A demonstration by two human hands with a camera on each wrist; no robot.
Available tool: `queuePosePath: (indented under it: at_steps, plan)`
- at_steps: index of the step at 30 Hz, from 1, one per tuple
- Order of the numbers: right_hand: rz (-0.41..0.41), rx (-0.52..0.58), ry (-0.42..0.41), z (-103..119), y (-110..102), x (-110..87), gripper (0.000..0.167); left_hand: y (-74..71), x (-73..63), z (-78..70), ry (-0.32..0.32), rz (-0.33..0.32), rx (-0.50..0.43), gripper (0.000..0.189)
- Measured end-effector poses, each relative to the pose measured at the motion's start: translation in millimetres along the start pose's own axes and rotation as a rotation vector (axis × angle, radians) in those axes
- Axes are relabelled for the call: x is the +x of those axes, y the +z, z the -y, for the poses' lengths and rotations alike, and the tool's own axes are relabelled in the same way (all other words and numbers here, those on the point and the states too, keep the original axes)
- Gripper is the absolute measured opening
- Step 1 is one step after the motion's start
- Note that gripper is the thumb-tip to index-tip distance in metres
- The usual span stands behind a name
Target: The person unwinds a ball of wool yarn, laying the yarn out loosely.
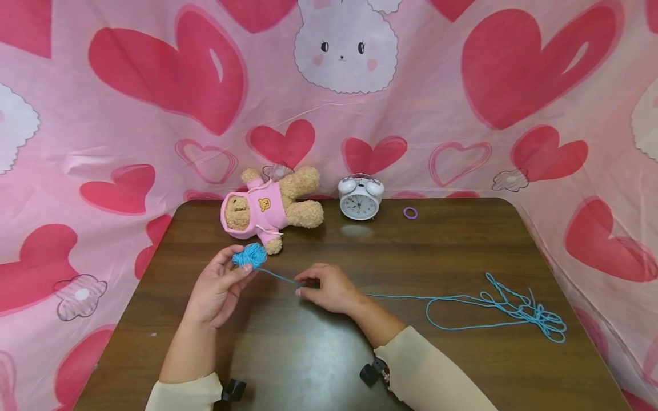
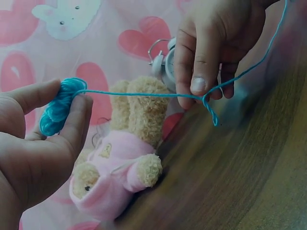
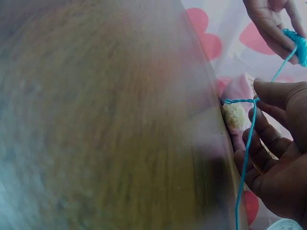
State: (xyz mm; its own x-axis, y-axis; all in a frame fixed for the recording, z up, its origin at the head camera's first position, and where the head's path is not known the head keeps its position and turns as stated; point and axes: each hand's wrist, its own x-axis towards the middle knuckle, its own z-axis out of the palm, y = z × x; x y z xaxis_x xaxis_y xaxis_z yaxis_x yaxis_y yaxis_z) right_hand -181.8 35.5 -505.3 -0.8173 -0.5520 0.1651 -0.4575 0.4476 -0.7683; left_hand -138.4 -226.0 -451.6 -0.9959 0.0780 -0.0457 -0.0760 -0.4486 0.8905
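Observation:
A small ball of blue yarn [image 1: 250,256] is gripped between the thumb and fingers of my left hand [image 1: 216,288], above the left part of the table. From it a strand [image 2: 139,94] runs taut to my right hand [image 1: 329,288], whose thumb and fingertips pinch it. Just at that pinch a short twisted loop of yarn [image 2: 212,114] sticks out, seen in both wrist views. Past the right hand the strand continues to a loose tangle of blue yarn [image 1: 537,317] lying on the right of the table.
A teddy bear [image 1: 269,205] in a pink hoodie lies on its back behind the left hand. Beside it stands a white twin-bell alarm clock [image 1: 361,200], with a purple ring [image 1: 410,213] to its right. A pink heart-print cloth [image 1: 411,85] hangs behind the brown table [image 1: 308,354].

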Motion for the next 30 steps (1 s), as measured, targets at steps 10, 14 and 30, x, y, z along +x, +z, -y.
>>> queuePosePath:
  at_steps: [10,14,30]
  plan:
    - [-0.027,-0.02,-0.029,2.7,0.8,-0.7,0.009,1.2,-0.4,0.6,-0.007,0.002,-0.009,0.034]
    - [-0.033,-0.017,-0.035,1.9,-2.0,-2.7,0.007,1.1,-0.2,-0.1,-0.007,0.005,0.002,0.035]
    - [-0.104,0.033,0.002,-4.9,-36.7,-23.6,0.004,-8.6,-0.5,3.2,0.008,-0.026,-0.004,0.037]
